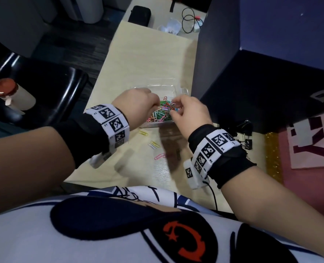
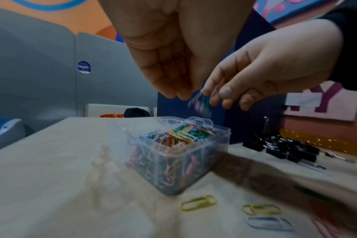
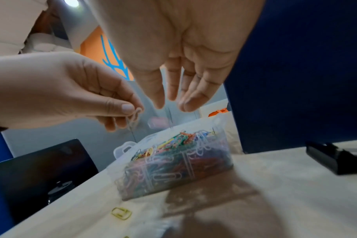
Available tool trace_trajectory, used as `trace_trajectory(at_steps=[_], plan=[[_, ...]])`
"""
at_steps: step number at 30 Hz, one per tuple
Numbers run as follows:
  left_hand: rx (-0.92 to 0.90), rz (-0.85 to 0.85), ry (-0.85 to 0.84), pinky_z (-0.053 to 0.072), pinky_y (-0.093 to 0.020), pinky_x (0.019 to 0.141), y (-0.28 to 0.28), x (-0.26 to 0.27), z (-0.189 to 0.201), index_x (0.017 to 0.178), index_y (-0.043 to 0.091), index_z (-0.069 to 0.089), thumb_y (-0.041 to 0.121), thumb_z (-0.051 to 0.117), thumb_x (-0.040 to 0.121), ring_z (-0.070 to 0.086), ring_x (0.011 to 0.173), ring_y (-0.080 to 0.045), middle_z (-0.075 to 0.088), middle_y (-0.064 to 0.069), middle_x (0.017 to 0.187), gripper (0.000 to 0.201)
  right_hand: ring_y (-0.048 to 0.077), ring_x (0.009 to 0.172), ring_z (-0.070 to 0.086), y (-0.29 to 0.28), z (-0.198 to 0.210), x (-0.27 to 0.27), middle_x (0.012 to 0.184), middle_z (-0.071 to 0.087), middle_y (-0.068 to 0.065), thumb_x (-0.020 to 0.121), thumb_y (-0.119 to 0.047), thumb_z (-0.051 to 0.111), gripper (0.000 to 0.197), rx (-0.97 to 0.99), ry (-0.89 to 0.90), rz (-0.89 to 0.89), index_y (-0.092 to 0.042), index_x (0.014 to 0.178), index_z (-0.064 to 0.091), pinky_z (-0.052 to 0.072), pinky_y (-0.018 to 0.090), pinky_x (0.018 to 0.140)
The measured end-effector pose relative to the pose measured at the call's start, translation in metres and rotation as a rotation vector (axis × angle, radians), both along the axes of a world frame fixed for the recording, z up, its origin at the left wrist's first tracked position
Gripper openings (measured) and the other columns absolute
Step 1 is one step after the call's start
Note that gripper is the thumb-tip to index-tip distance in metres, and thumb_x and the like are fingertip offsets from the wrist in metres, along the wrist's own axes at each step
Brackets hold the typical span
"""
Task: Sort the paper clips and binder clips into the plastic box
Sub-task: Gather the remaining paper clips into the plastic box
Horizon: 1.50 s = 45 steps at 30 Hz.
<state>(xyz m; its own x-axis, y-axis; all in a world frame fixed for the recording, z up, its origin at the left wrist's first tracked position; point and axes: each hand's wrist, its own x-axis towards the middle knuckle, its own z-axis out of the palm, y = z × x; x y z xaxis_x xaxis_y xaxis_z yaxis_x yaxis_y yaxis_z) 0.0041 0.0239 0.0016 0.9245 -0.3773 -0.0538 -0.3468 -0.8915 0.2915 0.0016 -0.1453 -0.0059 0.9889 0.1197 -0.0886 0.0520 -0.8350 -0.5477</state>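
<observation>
Spanning most of the view, the table carried the box, the landmark for all that follows. Its lid lay back on the far side, presumably so clips could drop straight in, and paper clips nearly filled it. Right of the box sat a heap of binder clips, apparently unsorted. Above the box the left hand pinched a pale clip between thumb and forefinger, while the right hand had its fingers straight and spread, a blurred clip falling just beneath them. A few loose clips lay in front of the box.
</observation>
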Motion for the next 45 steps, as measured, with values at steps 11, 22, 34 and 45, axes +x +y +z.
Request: trace_trajectory(at_steps=[11, 22, 34, 45], plan=[[0.495, -0.224, 0.248, 0.045, -0.034, 0.060, -0.001, -0.034, -0.038, 0.096, 0.011, 0.058, 0.009, 0.051, 0.088, 0.061, 0.086, -0.028, 0.058, -0.009, 0.101, 0.011, 0.026, 0.095, 0.056, -0.008, -0.045, -0.038, 0.098, 0.053, 0.005, 0.081, -0.053, 0.061, 0.053, -0.481, 0.626, 0.045, -0.007, 0.110, 0.060, 0.038, 0.027, 0.070], [0.532, -0.206, 0.277, 0.048, -0.036, 0.070, -0.002, -0.038, -0.049, 0.101, 0.009, 0.054, 0.005, 0.049, 0.086, 0.062, 0.091, -0.030, 0.056, -0.011, 0.105, 0.016, 0.035, 0.113, 0.049, 0.019, -0.042, -0.060, 0.121, 0.044, 0.016, 0.091, -0.003, 0.041, 0.029, -0.416, 0.329, 0.408, -0.005, 0.118, 0.049, 0.042, 0.040, 0.090], [0.431, -0.166, 0.242, 0.046, -0.036, 0.069, 0.000, -0.043, -0.057, 0.104, 0.012, 0.045, 0.008, 0.056, 0.087, 0.053, 0.099, -0.027, 0.049, -0.009, 0.110, 0.021, 0.025, 0.097, 0.058, -0.006, -0.032, -0.035, 0.103, 0.058, 0.007, 0.086, -0.016, 0.059, 0.009, -0.312, 0.355, 0.252, -0.016, 0.093, 0.064, 0.048, 0.033, 0.089], [0.003, 0.005, 0.019, 0.048, -0.042, 0.082, 0.003, -0.009, -0.002, 0.120, 0.012, 0.054, 0.022, 0.050, 0.094, 0.058, 0.101, -0.035, 0.054, -0.013, 0.117, 0.028, 0.023, 0.110, 0.056, -0.001, 0.003, -0.005, 0.124, 0.055, 0.005, 0.086, -0.021, 0.063, 0.038, -0.118, 0.123, 0.042, -0.020, 0.122, 0.056, 0.041, 0.029, 0.097]])
